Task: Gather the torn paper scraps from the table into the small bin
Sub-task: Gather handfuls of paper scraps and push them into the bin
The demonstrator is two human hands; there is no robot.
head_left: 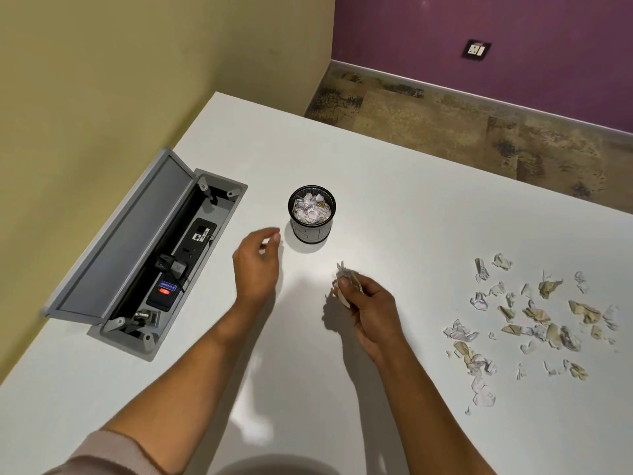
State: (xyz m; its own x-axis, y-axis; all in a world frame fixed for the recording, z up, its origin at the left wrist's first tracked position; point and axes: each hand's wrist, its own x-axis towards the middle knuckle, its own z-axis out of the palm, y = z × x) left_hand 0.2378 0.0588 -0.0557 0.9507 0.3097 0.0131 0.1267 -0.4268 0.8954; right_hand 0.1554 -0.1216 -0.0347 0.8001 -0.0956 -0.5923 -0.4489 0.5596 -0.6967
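We see a white table [394, 186] from above, with a small black mesh bin [311, 214] standing upright near its middle. The bin is already filled close to its rim with crumpled paper, and a white label wraps its lower wall.

The right hand [368, 306] is raised above the table, nearer to us than the bin and a little to its right. Its fingers and thumb are curled round a wad of paper [346, 284], which sticks out past the fingertips toward the bin. The wad is apart from the bin, not over its mouth.

The left hand [257, 262] hangs just left of the bin, close to it but not touching. Its fingers are loosely bent, thumb and forefinger nearly meeting, and we see nothing held in it.

The rest of the paper scraps [534, 323] lie scattered on the table well to the right of both hands, white and tan pieces mixed, some crumpled and some flat.

At the left edge of the table a grey cable box [161, 265] is sunk into the top with its lid [126, 234] propped open, showing a black power strip with a red light and a plug. Beyond the table we see a yellow wall, a purple wall with a socket [476, 49], and a mottled floor
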